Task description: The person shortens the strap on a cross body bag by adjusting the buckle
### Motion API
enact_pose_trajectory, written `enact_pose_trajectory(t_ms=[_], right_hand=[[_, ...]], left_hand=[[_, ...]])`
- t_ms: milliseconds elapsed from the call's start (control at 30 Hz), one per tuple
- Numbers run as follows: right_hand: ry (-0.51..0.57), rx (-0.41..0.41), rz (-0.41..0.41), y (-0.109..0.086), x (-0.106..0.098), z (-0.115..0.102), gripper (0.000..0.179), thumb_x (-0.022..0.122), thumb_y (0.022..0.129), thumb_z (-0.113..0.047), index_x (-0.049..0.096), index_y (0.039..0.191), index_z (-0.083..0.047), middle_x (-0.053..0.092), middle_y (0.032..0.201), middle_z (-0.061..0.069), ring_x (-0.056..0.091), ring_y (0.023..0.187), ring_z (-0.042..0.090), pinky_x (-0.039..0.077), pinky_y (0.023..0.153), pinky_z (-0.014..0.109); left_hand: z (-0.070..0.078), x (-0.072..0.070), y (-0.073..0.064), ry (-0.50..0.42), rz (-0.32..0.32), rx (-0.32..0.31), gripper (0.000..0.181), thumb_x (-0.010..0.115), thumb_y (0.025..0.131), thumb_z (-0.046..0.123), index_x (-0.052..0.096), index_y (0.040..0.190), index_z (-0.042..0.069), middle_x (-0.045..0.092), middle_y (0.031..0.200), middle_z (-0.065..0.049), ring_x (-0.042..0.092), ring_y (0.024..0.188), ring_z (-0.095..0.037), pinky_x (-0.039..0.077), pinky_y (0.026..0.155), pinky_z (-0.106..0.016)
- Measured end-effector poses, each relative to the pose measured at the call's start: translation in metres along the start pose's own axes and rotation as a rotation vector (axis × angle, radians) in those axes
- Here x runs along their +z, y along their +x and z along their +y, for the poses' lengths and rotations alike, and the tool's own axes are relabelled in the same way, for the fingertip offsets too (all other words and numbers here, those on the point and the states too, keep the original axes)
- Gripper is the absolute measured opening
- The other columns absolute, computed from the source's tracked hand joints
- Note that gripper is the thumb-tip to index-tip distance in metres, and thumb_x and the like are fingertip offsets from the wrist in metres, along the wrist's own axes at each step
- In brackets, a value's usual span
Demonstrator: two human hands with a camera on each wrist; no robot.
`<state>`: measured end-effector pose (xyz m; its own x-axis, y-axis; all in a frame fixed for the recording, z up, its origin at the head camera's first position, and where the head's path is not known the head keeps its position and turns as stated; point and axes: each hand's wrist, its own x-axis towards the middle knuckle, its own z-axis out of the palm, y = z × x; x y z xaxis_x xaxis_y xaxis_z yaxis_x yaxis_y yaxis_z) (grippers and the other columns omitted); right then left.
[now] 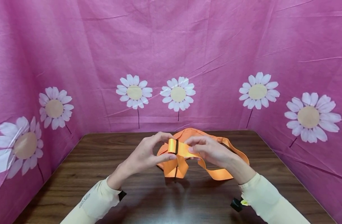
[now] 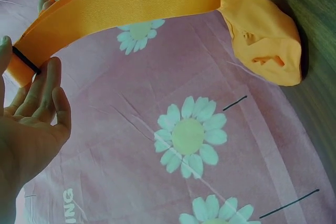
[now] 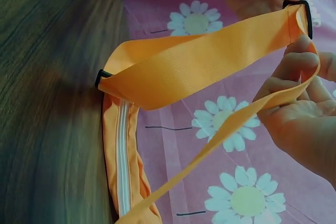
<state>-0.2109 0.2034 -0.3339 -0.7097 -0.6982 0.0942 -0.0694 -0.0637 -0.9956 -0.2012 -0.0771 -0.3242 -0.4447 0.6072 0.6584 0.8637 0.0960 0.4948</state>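
Two pale sleeves [image 1: 95, 202] lie nearest; past them the left hand [image 1: 141, 154] pinches a black slider [image 1: 176, 147] between thumb and fingers, at its lower and upper edges, where an orange strap [image 1: 219, 174] loops through. Just beside it, the right hand [image 1: 214, 151] pinches the strap between thumb and fingers; how firmly either grips, I cannot tell. Doubled strap runs from the slider down to a black ring [image 3: 100, 79] at one end of the orange bag [image 1: 191, 133], which lies on the wooden table [image 1: 112, 149] just behind the hands, its pale zipper [image 3: 123, 150] showing in the right wrist view. A twist seems the likeliest trouble: the slack bends freely, and a half-turn could get trapped in the slider. Should the left thumb ease off, the slider could tip and the webbing bunch against it; a hard tug might drag the light-looking bag along. Farthest back hangs a pink cloth [image 1: 171, 46] printed with white daisies [image 1: 134, 92].
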Motion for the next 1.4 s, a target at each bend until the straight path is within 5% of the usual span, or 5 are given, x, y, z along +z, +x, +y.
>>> enact_pose_trajectory(t_ms=[567, 833, 1033, 1233, 1400], right_hand=[[0.006, -0.016, -0.018, 0.0, 0.01, -0.001, 0.026, 0.055, 0.102, -0.006, 0.071, 0.122, -0.01, 0.062, 0.12, 0.01, 0.057, 0.108, 0.025, 0.046, 0.095, 0.044], [-0.115, 0.021, 0.046, -0.003, 0.018, -0.008, 0.021, 0.061, 0.104, -0.019, 0.069, 0.113, -0.002, 0.059, 0.078, 0.007, 0.052, 0.067, 0.022, 0.045, 0.062, 0.031], [-0.237, 0.076, 0.103, -0.001, 0.025, -0.009, 0.027, 0.067, 0.101, -0.027, 0.066, 0.104, 0.0, 0.061, 0.074, 0.018, 0.058, 0.063, 0.031, 0.048, 0.074, 0.039], [-0.078, 0.066, 0.109, -0.001, 0.027, -0.01, 0.023, 0.065, 0.101, -0.021, 0.062, 0.099, 0.002, 0.061, 0.074, 0.013, 0.062, 0.068, 0.032, 0.034, 0.101, 0.051], [0.042, 0.052, 0.085, -0.001, 0.028, -0.013, 0.016, 0.063, 0.101, -0.019, 0.063, 0.096, -0.004, 0.064, 0.081, 0.01, 0.063, 0.075, 0.028, 0.031, 0.103, 0.052]], left_hand=[[-0.004, 0.008, 0.001, 0.058, -0.033, 0.041, 0.054, 0.088, 0.083, 0.019, 0.059, 0.128, 0.01, 0.067, 0.101, 0.006, 0.064, 0.091, -0.013, 0.052, 0.082, -0.029], [-0.002, 0.011, 0.001, 0.204, -0.058, 0.007, 0.05, 0.085, 0.086, 0.034, 0.061, 0.126, 0.015, 0.061, 0.094, 0.015, 0.06, 0.083, -0.013, 0.047, 0.079, -0.03], [-0.001, 0.016, 0.0, 0.327, -0.062, 0.011, 0.058, 0.083, 0.086, 0.043, 0.06, 0.132, 0.014, 0.065, 0.108, 0.012, 0.06, 0.096, -0.007, 0.043, 0.093, -0.038], [-0.003, 0.016, -0.001, 0.235, -0.039, -0.099, 0.067, 0.083, 0.085, 0.047, 0.056, 0.139, 0.018, 0.063, 0.11, 0.015, 0.057, 0.098, -0.009, 0.043, 0.089, -0.039], [-0.007, 0.018, -0.002, 0.182, -0.064, -0.065, 0.054, 0.082, 0.087, 0.044, 0.062, 0.132, 0.024, 0.063, 0.11, 0.017, 0.055, 0.095, -0.005, 0.044, 0.084, -0.036]])
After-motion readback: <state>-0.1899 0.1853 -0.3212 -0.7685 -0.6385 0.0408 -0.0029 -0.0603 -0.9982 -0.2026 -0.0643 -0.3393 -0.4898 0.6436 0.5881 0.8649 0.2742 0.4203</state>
